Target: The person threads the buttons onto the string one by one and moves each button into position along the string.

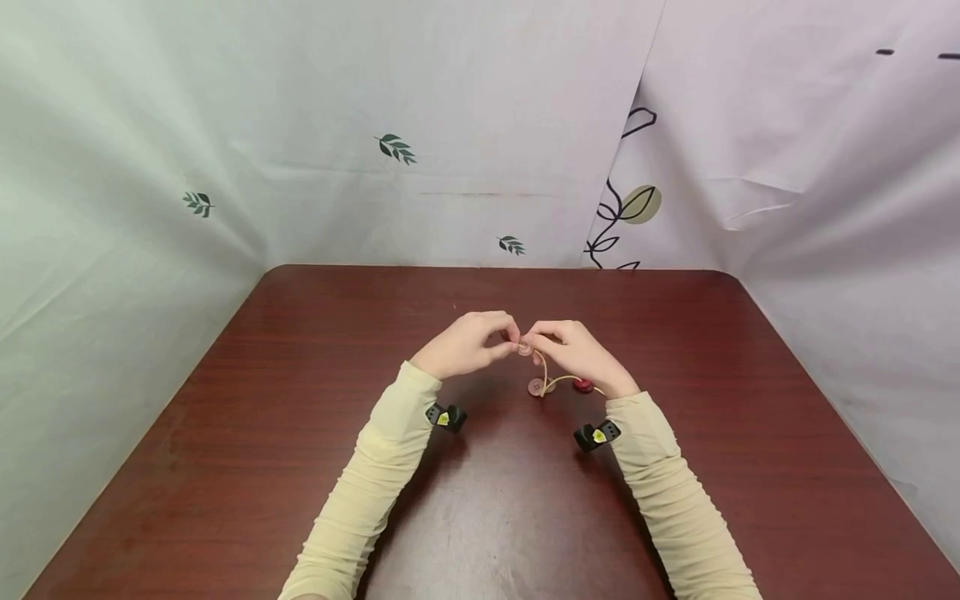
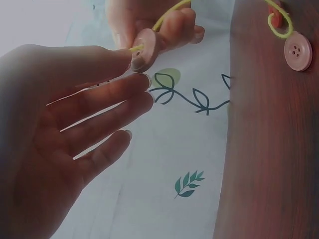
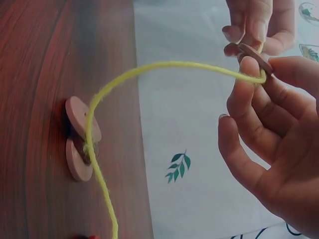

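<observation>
Above the table, my left hand [image 1: 474,342] and right hand [image 1: 577,350] meet at a pink button [image 1: 525,347]. My right fingers pinch this button [image 3: 255,57] near its rim. A yellow string [image 3: 169,64] passes through one of its holes. Left thumb and index finger pinch the short string end coming out of the button's face [image 2: 148,47]; the other left fingers are extended. From the button the string curves down to the table, where a pink four-hole button [image 1: 536,387] lies against another pinkish button [image 3: 79,162]. A red button [image 1: 583,386] lies beside the string, under my right wrist.
The dark red wooden table [image 1: 300,400] spreads around both arms. A white cloth [image 1: 450,100] with leaf prints hangs behind its far edge and along both sides. Each wrist carries a small black camera [image 1: 447,417].
</observation>
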Demonstrator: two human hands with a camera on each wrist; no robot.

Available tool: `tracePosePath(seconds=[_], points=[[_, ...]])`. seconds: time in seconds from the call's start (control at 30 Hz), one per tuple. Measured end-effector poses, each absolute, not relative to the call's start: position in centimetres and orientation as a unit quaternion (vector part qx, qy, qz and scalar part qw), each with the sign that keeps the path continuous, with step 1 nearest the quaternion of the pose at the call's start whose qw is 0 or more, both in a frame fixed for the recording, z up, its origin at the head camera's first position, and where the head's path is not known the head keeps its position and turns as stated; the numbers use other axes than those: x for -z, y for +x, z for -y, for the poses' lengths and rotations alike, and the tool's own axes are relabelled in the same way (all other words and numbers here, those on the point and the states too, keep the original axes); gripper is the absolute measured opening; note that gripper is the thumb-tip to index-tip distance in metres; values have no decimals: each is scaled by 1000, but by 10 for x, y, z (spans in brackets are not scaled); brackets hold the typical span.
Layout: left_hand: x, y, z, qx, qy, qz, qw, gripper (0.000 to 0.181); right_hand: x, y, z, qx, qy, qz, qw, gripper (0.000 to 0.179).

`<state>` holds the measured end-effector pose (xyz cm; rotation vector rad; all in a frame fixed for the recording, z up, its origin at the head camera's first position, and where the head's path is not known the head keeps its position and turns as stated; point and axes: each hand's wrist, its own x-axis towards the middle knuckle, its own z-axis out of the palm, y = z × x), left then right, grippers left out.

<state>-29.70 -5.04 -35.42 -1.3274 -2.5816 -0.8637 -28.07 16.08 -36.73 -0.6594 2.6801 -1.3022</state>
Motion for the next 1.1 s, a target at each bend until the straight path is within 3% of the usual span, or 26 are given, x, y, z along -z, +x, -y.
tracePosePath(seconds=[1.1], points=[[337,-291,64,275,-433,855,79,5,377,-295,-198,368,-200,-908,14,14]])
